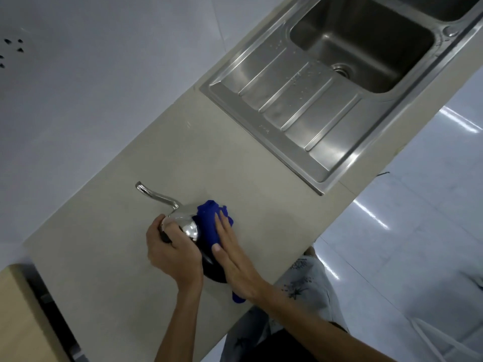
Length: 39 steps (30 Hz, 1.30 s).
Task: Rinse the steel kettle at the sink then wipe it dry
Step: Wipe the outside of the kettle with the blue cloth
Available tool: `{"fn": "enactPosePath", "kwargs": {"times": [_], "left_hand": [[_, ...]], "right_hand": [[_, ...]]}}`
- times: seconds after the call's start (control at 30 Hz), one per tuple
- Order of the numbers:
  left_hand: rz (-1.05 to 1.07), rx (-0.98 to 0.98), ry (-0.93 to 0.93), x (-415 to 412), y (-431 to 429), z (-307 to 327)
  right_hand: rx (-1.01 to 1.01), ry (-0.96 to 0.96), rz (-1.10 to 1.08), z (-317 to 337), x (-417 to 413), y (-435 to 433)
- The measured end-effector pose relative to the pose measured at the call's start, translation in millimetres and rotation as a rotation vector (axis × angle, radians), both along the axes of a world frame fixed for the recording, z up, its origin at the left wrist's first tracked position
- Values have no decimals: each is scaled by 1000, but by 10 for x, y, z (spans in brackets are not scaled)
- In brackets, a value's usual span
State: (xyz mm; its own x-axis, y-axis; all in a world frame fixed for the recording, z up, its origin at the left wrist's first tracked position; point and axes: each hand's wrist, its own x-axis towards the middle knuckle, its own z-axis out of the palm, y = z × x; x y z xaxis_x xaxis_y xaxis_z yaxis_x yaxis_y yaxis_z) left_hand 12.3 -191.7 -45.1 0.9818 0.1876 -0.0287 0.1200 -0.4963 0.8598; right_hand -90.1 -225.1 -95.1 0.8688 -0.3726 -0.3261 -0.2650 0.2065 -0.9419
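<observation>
We see the steel kettle (189,227) on the beige counter (125,210), at about 7 o'clock from the middle of the view. Its thin spout (156,195) points to 10 o'clock. Our left hand (170,254) grips the kettle from the 8 o'clock side, with the fingers curled around its dark handle. Our right hand (235,259) lies flat on a blue cloth (207,220), fingers straight and close together, and presses it on the kettle's 3 o'clock side. The sink (339,105) is well apart, at 1 o'clock.
</observation>
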Motion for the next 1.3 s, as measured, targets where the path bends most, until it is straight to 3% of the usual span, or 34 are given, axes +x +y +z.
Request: {"fn": "enactPosePath", "kwargs": {"times": [0.17, 0.4, 0.47, 0.57, 0.6, 0.67, 0.77, 0.97, 1.03, 1.17, 1.3], "left_hand": [[-17, 11, 19, -18, 11, 17], [-209, -5, 32, 98, 49, 64], [-286, 6, 27, 163, 104, 64], [-459, 37, 25, 265, 195, 32], [-498, 37, 34, 282, 206, 22], [-546, 37, 39, 293, 204, 36], [-595, 39, 11, 315, 214, 52], [-771, 73, 6, 421, 242, 39], [-828, 104, 28, 465, 257, 35], [-648, 156, 108, 286, 284, 98], [-310, 149, 229, -48, 128, 166]], "right_hand": [[175, 102, -112, -261, 98, -139], [62, 100, 57, 96, 746, -770], [-58, 13, 60, 201, 796, -708], [-335, -239, -149, 226, 657, -336], [-314, -245, -242, 163, 646, -291], [-78, -86, -372, 12, 719, -375], [89, 154, -335, -228, 801, -681], [-107, -62, -440, -32, 545, -194], [-47, -67, -531, -55, 562, -180], [25, 134, -580, -308, 585, -450], [-18, 144, -466, -397, 760, -780]]}}
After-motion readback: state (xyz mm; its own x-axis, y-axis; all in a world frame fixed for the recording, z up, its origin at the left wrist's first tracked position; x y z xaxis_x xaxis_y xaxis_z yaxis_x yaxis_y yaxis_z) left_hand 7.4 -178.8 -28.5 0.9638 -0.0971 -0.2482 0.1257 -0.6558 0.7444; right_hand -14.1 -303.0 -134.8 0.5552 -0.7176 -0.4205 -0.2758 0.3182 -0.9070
